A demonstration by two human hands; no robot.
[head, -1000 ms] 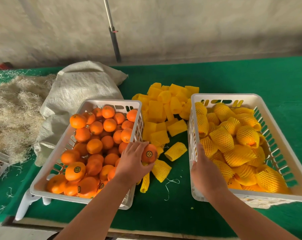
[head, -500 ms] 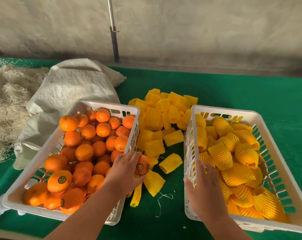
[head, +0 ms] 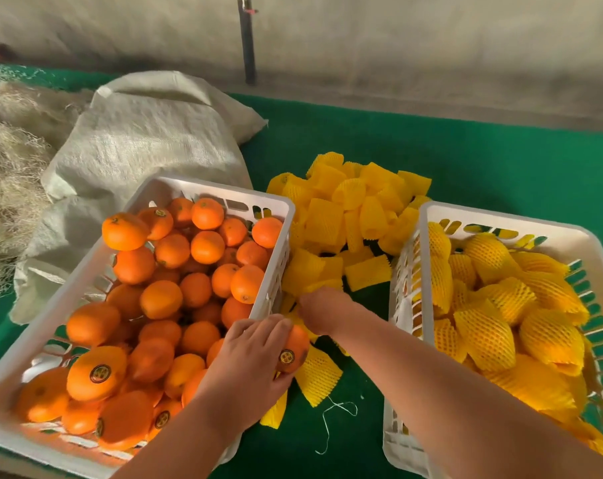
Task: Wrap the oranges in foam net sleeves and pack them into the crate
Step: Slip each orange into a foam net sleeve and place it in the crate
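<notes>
A white crate (head: pixel 210 190) on the left is full of bare oranges (head: pixel 161 299). At its right rim, my left hand (head: pixel 248 361) grips one stickered orange (head: pixel 293 350). My right hand (head: pixel 322 309) is down in the near edge of the pile of yellow foam net sleeves (head: pixel 348 209) between the crates. Its fingers curl onto a sleeve there, and the fingertips are hidden. The white crate (head: pixel 500 219) on the right holds several sleeved oranges (head: pixel 490 333).
Everything stands on a green-covered table (head: pixel 466 160). A woven sack (head: pixel 148 140) lies behind the left crate, with a heap of straw (head: pixel 9 174) at far left. Loose sleeves (head: pixel 319 375) and a bit of white string (head: pixel 331 420) lie between the crates. A dark pole (head: pixel 247 46) leans on the wall.
My right hand left the right crate's near corner and moved left and forward into the sleeve pile. My left hand kept the orange at the left crate's rim. The view shifted closer.
</notes>
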